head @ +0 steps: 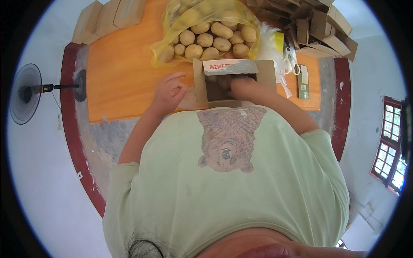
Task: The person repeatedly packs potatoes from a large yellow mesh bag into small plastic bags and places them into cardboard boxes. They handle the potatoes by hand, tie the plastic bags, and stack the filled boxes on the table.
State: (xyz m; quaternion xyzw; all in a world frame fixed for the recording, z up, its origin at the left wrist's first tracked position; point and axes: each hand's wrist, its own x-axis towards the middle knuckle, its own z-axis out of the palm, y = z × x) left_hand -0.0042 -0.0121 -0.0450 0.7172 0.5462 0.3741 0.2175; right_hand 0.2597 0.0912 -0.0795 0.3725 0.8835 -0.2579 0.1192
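An open cardboard box [200, 84] stands at the table's near edge, its flaps spread and its far flap bearing red print. My right hand [243, 87] reaches down inside it, with the fingertips hidden in shadow. Beside those fingers is a dim rounded thing [223, 82], perhaps a potato; whether I grip it does not show. My left hand [170, 92] is just left of the box, fingers bent and apart, holding nothing. Beyond the box lies a yellow plastic bag [171, 19], open towards me and full of potatoes [221, 44].
Closed cardboard boxes [108, 19] line the orange table's [129, 77] far left. Open cartons [314, 29] are heaped far right. Clear plastic bags [272, 48], white-handled scissors [291, 61] and a grey-green flat device [303, 82] lie right of the box. A fan [25, 93] stands left.
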